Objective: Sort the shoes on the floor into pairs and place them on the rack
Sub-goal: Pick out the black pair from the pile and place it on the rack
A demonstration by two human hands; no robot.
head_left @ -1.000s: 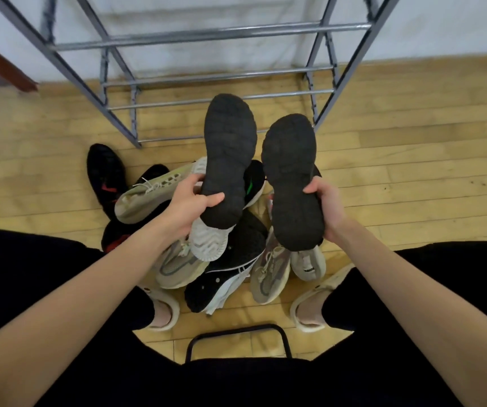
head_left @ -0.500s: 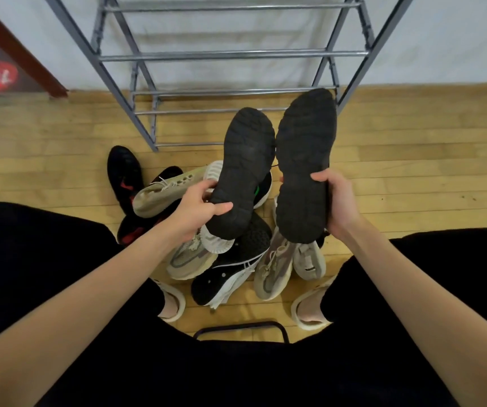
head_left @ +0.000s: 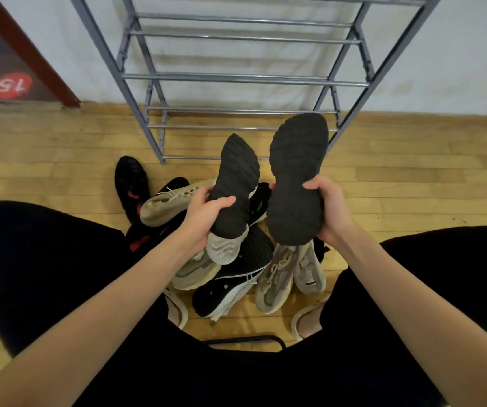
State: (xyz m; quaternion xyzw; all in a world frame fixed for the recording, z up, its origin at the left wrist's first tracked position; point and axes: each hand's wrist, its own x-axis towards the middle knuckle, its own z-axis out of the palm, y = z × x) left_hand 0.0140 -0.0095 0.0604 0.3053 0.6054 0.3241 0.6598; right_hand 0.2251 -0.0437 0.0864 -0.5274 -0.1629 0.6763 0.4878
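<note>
I hold two black shoes side by side, their dark soles turned up toward me. My left hand (head_left: 204,214) grips the left black shoe (head_left: 235,183) at its heel half. My right hand (head_left: 332,210) grips the right black shoe (head_left: 296,174), whose toe reaches in front of the rack's lowest bars. The grey metal shoe rack (head_left: 236,78) stands against the wall with bare shelves. Beneath my hands, a pile of shoes lies on the floor: a beige sneaker (head_left: 167,205), a black and red shoe (head_left: 130,182), a black mesh shoe with white sole (head_left: 236,277) and a taupe sneaker (head_left: 274,277).
Wooden floor (head_left: 412,171) spreads to both sides of the pile. My knees in black trousers flank it, with my sandalled feet (head_left: 305,318) below. A black chair bar (head_left: 245,339) sits between my legs. A red-brown beam (head_left: 30,51) leans at the left wall.
Both hands have lifted the two black shoes forward toward the rack and brought them closer together. The right shoe's toe now stands higher than the left one.
</note>
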